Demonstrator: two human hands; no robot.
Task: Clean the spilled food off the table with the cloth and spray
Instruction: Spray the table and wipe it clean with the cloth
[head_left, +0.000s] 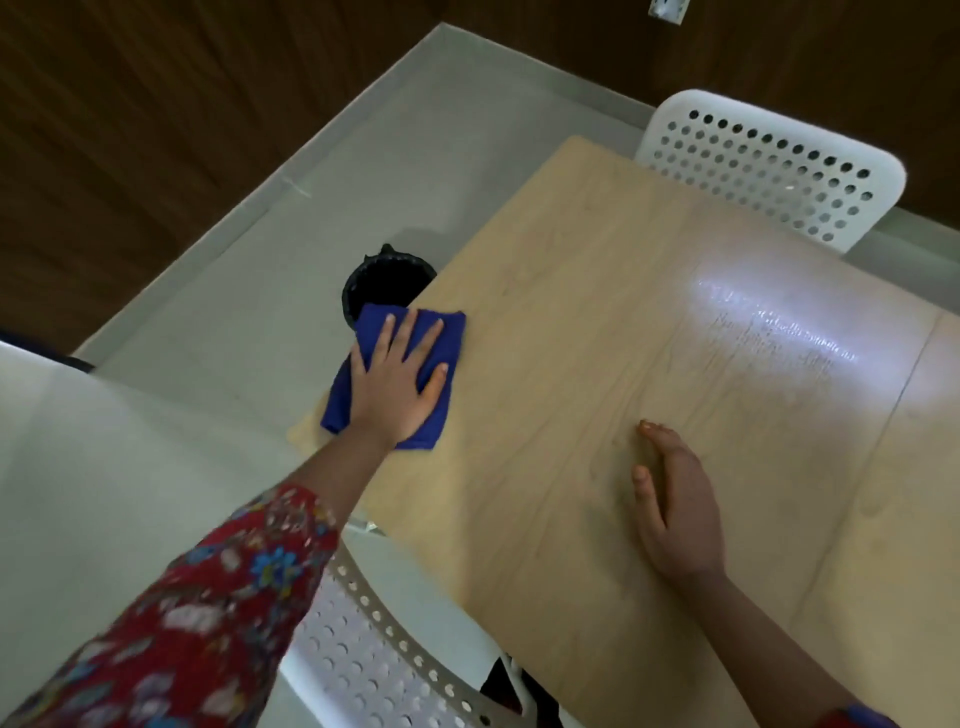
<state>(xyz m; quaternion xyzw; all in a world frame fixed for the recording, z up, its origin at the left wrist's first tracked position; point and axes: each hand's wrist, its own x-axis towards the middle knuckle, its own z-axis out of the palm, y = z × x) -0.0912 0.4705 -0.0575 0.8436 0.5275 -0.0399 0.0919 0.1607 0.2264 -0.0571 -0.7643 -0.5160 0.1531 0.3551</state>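
Observation:
A folded blue cloth (447, 332) lies at the left edge of the light wooden table (597, 291), partly hanging over the edge. My left hand (397, 382) presses flat on the cloth with fingers spread. My right hand (675, 504) rests flat on the bare tabletop nearer to me, fingers straight. A wet, streaky patch (769, 343) shines on the table's right part. No spray bottle or food is in view.
A black bin (384, 283) stands on the floor just beyond the table's left edge, under the cloth. A white perforated chair (774, 166) sits at the far side, another white perforated chair (374, 654) at the near side.

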